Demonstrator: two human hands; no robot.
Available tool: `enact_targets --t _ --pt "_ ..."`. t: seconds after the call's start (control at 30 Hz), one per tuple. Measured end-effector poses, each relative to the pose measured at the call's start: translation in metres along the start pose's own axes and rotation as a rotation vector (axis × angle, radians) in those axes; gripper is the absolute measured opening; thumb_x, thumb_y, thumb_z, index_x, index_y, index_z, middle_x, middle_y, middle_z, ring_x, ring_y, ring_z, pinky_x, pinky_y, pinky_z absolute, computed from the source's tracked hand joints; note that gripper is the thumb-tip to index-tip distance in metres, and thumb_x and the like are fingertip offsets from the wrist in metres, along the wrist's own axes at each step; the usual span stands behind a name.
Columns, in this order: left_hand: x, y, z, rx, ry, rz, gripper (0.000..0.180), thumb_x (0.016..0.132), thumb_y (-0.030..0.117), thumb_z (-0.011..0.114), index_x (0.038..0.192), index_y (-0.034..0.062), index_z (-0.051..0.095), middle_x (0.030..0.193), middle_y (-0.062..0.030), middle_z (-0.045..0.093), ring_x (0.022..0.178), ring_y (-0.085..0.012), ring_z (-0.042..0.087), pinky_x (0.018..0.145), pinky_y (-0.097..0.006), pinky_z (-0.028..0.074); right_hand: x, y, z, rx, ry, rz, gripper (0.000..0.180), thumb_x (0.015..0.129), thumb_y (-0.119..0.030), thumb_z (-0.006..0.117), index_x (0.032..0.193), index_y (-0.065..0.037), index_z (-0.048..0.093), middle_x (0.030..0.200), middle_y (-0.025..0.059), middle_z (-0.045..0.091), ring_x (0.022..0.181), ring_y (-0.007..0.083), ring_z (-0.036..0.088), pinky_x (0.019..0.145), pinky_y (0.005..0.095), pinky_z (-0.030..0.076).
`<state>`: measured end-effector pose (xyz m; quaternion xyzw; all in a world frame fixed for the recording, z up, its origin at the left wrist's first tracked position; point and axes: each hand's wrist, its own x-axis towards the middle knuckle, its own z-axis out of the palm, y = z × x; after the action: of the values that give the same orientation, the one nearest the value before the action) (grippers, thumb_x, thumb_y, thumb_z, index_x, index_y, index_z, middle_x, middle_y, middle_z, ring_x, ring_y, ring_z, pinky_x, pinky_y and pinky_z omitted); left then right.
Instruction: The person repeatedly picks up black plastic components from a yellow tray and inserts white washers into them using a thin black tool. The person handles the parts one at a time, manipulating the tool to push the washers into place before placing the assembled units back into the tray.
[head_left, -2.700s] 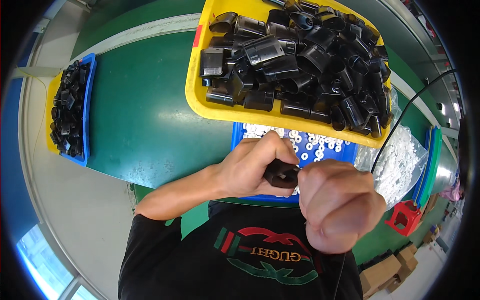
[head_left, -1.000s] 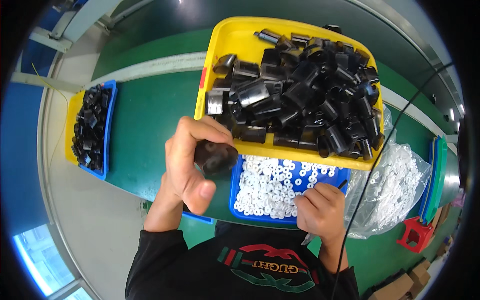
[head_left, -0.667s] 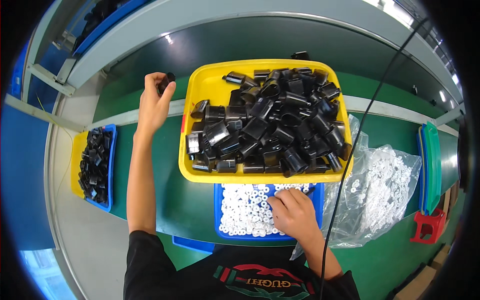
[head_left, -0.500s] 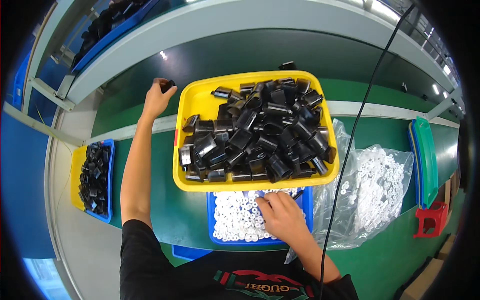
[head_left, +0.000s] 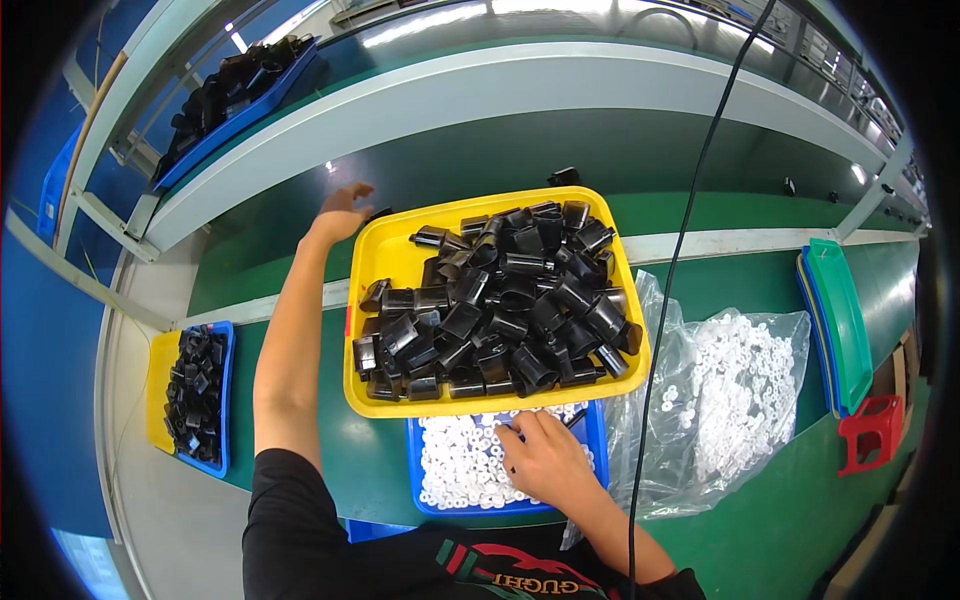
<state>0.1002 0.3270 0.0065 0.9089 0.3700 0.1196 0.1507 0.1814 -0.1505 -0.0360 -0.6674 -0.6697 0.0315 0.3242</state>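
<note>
My left hand (head_left: 345,212) is past the far left corner of a yellow tray (head_left: 385,232), slightly blurred, its fingers stretched out. A small black plastic piece (head_left: 378,215) lies just beside it, apart from the fingers. The tray is heaped with short black tubular fittings (head_left: 515,290). My right hand (head_left: 548,462) is over a blue tray (head_left: 416,478) of small white rings (head_left: 460,470), fingers curled and pressed together; what they pinch is hidden. A dark thin stick (head_left: 577,418) shows beside that hand. The yellow tray overlaps the blue one's far edge.
A clear plastic bag (head_left: 745,400) of white rings lies at right, near stacked trays (head_left: 842,325) and a red stool (head_left: 870,435). More black parts fill a tray (head_left: 195,390) at left and one on the upper shelf (head_left: 235,110). A black cable (head_left: 690,205) hangs across the view.
My left hand has let go of the black piece, and its fingers have straightened. The view has shifted; my right hand stays over the white rings.
</note>
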Motion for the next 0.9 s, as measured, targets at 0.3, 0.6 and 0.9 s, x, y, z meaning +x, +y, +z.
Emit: enact_targets --t 0.3,0.6,0.9 --pt "-0.059 0.225 0.007 -0.154 -0.202 0.807 0.069 0.088 0.043 0.067 0.145 0.0126 0.044 0.151 -0.02 0.036 0.14 -0.0372 0.035 0.116 -0.046 0.03 -0.001 0.005 0.0 -0.019 -0.039 0.027 0.03 0.067 -0.007 0.071 0.096 -0.001 0.067 0.087 0.0103 0.053 0.083 0.0263 0.056 0.074 0.0366 0.05" --pt "-0.055 0.206 0.019 -0.158 -0.425 0.7 0.052 0.089 0.033 0.066 0.134 0.0108 0.051 0.142 -0.0175 0.043 0.133 -0.0354 0.041 0.112 -0.043 0.034 -0.004 0.005 0.0 0.021 -0.024 0.019 0.032 0.065 -0.007 0.071 0.097 -0.001 0.065 0.086 0.0102 0.052 0.081 0.027 0.055 0.074 0.0369 0.049" --pt "-0.075 0.164 -0.007 -0.289 -0.412 0.399 0.044 0.092 0.031 0.064 0.127 0.0071 0.051 0.126 -0.0138 0.056 0.121 -0.0294 0.052 0.103 -0.038 0.04 -0.003 0.006 -0.002 0.01 -0.031 -0.009 0.028 0.067 -0.015 0.074 0.089 -0.004 0.062 0.084 0.009 0.051 0.084 0.0249 0.055 0.078 0.0353 0.048"
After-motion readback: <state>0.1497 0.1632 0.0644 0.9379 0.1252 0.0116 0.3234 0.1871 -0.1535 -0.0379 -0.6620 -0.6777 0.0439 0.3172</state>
